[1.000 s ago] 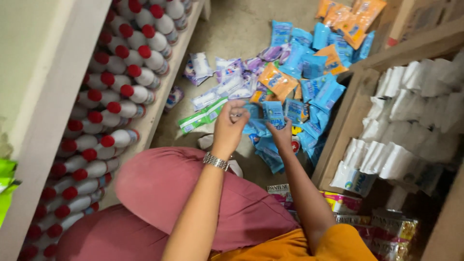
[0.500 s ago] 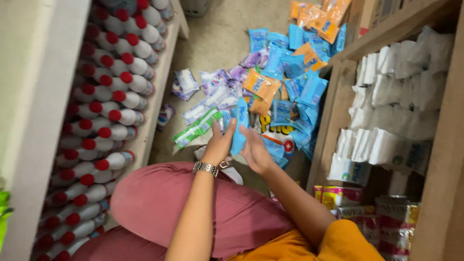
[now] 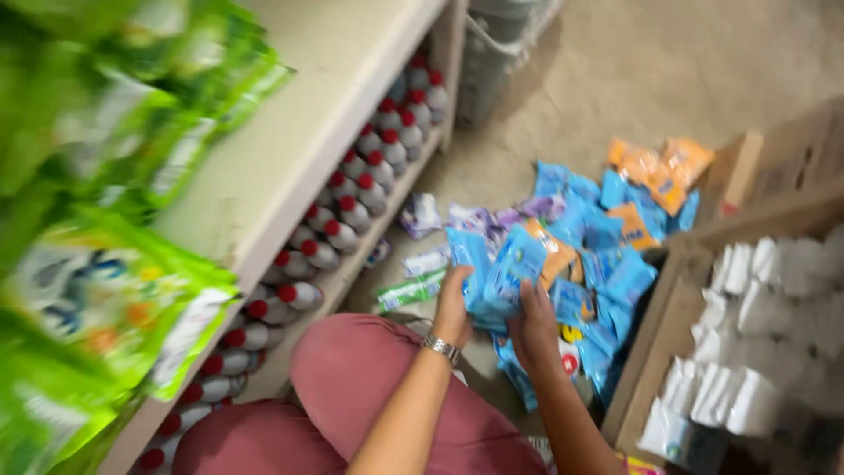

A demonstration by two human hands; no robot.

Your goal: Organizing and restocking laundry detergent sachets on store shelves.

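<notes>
The soft plastic sachets [image 3: 492, 273] held up are bright blue, one showing an orange patch. The heap of packets on the floor [image 3: 607, 237] is mostly blue, with orange ones at its far end and pale purple ones beside. The rounded shelf bottles [image 3: 352, 211] are white with red caps. The big pouches [image 3: 105, 290] are vivid green. The trousers [image 3: 369, 387] are dusty pink; the wristwatch [image 3: 441, 348] is silver.

Both hands [image 3: 497, 312] around blue packets [image 3: 492, 268] above floor pile [image 3: 607, 237]
</notes>
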